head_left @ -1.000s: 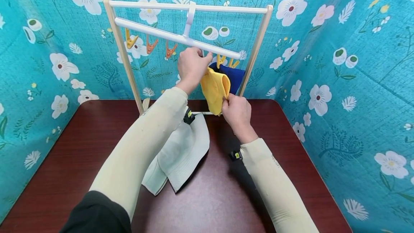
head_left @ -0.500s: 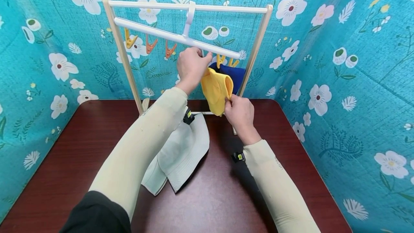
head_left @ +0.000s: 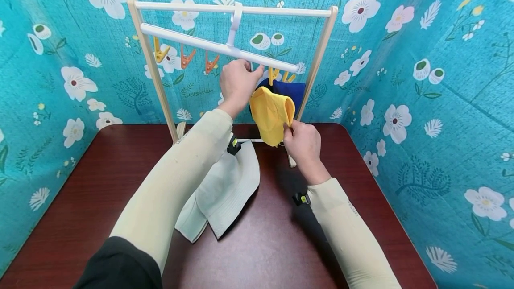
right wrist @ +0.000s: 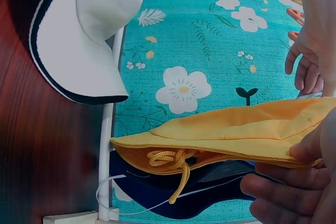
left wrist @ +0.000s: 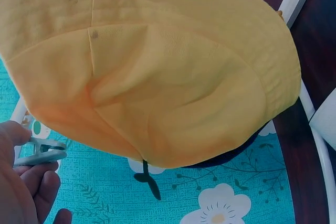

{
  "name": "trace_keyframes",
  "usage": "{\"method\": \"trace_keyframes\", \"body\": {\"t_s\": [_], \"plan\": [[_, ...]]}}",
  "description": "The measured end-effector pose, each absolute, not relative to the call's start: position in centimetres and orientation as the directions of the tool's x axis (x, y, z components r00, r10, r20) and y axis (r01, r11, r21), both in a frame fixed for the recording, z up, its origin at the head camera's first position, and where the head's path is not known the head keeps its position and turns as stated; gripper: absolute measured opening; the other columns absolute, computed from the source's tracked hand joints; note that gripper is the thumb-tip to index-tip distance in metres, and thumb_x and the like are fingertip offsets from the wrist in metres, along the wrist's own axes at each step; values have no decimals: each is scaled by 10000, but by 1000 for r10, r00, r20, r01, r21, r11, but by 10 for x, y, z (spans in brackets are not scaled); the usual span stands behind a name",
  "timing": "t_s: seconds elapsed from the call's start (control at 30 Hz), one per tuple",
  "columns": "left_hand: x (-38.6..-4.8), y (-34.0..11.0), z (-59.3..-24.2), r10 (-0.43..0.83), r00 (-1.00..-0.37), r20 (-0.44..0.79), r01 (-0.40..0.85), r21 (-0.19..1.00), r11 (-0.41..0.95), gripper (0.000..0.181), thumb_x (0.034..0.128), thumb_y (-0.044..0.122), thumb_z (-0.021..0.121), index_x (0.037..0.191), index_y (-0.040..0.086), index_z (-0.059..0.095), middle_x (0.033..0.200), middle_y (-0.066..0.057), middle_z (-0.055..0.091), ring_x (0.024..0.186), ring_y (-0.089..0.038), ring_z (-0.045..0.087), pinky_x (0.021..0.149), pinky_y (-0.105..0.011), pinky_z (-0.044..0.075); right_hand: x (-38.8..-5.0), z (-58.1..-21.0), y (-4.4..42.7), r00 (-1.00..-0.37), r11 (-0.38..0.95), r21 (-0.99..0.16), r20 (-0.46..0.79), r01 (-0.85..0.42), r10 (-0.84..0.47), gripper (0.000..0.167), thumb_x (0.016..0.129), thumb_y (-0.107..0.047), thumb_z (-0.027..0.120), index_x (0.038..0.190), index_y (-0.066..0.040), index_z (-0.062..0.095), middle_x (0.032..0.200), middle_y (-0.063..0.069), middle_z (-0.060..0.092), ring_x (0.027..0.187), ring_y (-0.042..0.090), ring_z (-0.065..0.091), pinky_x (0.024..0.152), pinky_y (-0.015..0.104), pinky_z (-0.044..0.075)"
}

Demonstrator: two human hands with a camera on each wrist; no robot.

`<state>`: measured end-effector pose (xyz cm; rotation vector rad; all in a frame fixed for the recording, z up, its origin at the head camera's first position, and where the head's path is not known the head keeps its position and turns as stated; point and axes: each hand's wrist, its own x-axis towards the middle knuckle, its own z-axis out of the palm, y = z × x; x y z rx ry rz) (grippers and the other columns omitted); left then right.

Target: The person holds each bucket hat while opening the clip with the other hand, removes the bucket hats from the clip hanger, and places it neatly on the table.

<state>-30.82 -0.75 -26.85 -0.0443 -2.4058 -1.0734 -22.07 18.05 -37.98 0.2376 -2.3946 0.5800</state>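
Observation:
A yellow bucket hat (head_left: 272, 115) with a small sprout on its crown hangs in front of a dark blue hat (head_left: 295, 92). My right hand (head_left: 304, 145) pinches its brim, thumb on the outer side. My left hand (head_left: 239, 84), just under the white hanger bar (head_left: 188, 41), pinches a pale clothespin (left wrist: 48, 153). In the left wrist view this clothespin's jaws stand a little apart, next to the yellow hat without visibly gripping it. A yellow cord (right wrist: 170, 158) dangles inside the yellow hat. Yellow clothespins (head_left: 274, 76) sit above the blue hat.
The hanger hooks onto a wooden rack (head_left: 327, 43) and tilts down to the right. Yellow and orange clothespins (head_left: 186, 57) hang at its left. A white hat (head_left: 233, 186) lies on the dark red table (head_left: 100, 182). Flowered cloth (head_left: 401, 79) surrounds the table.
My right hand has moved right and slightly down, swinging the yellow hat's brim rightward with it. My left hand stays in place at the hanger.

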Motion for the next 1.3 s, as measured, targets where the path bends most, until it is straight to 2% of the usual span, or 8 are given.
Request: {"method": "trace_keyframes", "body": {"t_s": [0.37, 0.97, 1.13, 1.3], "plan": [[-307, -6, -272, -156, -873, 462, 227, 668, 709, 492, 953, 580, 630, 683, 176, 551, 560, 18, 429, 533, -188, 504, 467, -294, 294, -216, -381, 187, -755, 883, -341, 655, -323, -23, 313, 963, -226, 680, 675, -109, 647, 539, 55, 559, 504, 270, 550, 458, 399, 399], [-305, -10, -272, -172, -871, 460, 245, 711, 659, 478, 941, 558, 680, 706, 169, 532, 594, 13, 403, 558, -199, 468, 496, -302, 278, -209, -381, 187, -722, 868, -329, 690, -372, -48, 267, 959, -219, 707, 723, -96, 686, 523, 40, 533, 471, 246, 506, 454, 367, 374], [-307, -10, -273, -171, -886, 432, 228, 726, 649, 444, 937, 559, 686, 739, 177, 577, 669, 31, 568, 598, -172, 509, 521, -294, 325, -207, -382, 189, -712, 868, -320, 701, -379, -52, 286, 964, -216, 694, 701, -107, 664, 521, 34, 526, 465, 245, 505, 448, 369, 366], [-309, -12, -274, -159, -901, 403, 221, 744, 630, 332, 948, 516, 696, 873, 192, 696, 907, 54, 742, 728, -140, 613, 602, -297, 436, -204, -384, 190, -699, 871, -308, 713, -383, -56, 316, 964, -214, 693, 670, -112, 638, 521, 32, 514, 462, 248, 506, 444, 365, 367]]}}
